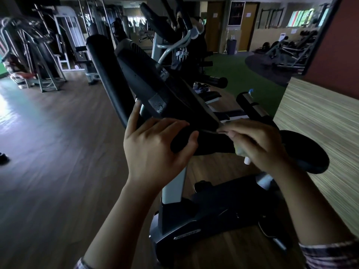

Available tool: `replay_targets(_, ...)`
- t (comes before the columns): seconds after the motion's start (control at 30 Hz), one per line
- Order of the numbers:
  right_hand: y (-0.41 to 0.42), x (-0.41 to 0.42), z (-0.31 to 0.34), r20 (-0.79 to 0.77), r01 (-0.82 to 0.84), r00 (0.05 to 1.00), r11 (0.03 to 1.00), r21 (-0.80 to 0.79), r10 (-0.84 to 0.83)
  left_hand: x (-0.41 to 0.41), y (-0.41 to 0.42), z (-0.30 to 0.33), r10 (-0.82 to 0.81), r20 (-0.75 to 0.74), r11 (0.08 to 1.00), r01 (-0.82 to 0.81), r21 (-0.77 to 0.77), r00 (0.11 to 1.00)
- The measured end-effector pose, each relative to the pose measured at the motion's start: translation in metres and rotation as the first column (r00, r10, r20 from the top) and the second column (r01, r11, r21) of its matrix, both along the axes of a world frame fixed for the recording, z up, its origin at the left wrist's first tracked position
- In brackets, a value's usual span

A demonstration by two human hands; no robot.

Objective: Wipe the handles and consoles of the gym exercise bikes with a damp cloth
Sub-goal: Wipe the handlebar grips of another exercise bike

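A black exercise bike stands in front of me, its console [155, 82] tilted up and seen from the back. My left hand [153, 150] grips the black padded handlebar [184, 140] just under the console, thumb curled over it. My right hand [258, 144] holds a pale green cloth [240, 149] bunched in its fingers and presses it at the console's lower right edge. The long left handle [108, 78] rises behind my left hand. The right handle [254, 107] with a silver grip sensor shows beyond my right hand.
The bike's seat [308, 152] is to the right, its base [194, 228] below. A second bike [174, 35] stands ahead, with a mirror wall [272, 35] beyond it. Weight machines [48, 55] fill the far left. Wood floor [58, 152] lies to the left.
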State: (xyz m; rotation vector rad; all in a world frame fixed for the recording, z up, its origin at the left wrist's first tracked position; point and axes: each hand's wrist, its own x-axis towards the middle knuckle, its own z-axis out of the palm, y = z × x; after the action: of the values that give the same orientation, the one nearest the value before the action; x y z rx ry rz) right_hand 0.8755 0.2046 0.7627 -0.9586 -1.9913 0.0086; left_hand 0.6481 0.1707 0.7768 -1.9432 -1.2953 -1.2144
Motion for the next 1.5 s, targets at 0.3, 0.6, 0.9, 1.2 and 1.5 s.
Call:
replay_targets(0.3,0.000,0.030,-0.004,0.068,0.081,0.994,0.997,-0.008,-0.080,0.020,-0.001,0.009,-0.077,-0.071,0.978,0.061,-0.199,0.995)
replay_targets(0.6,-0.002,0.012,-0.024,0.024,0.269,0.959,0.934,0.234,-0.283,0.036,0.005,0.015,-0.160,-0.078,0.938,0.127,-0.324,0.984)
replay_targets(0.9,-0.010,-0.017,-0.037,-0.130,0.452,0.892,0.854,0.256,-0.433,0.043,0.011,0.022,-0.181,-0.168,0.919,0.105,-0.381,0.969)
replay_targets(1.2,-0.013,-0.038,-0.047,-0.396,0.649,0.699,0.760,0.003,-0.596,0.041,0.011,0.018,-0.190,-0.155,0.933,0.129,-0.337,0.969)
replay_targets(1.5,-0.007,-0.018,-0.042,-0.646,0.524,0.558,0.825,-0.213,-0.521,0.041,0.013,0.014,-0.200,-0.173,0.942,0.141,-0.304,0.964)
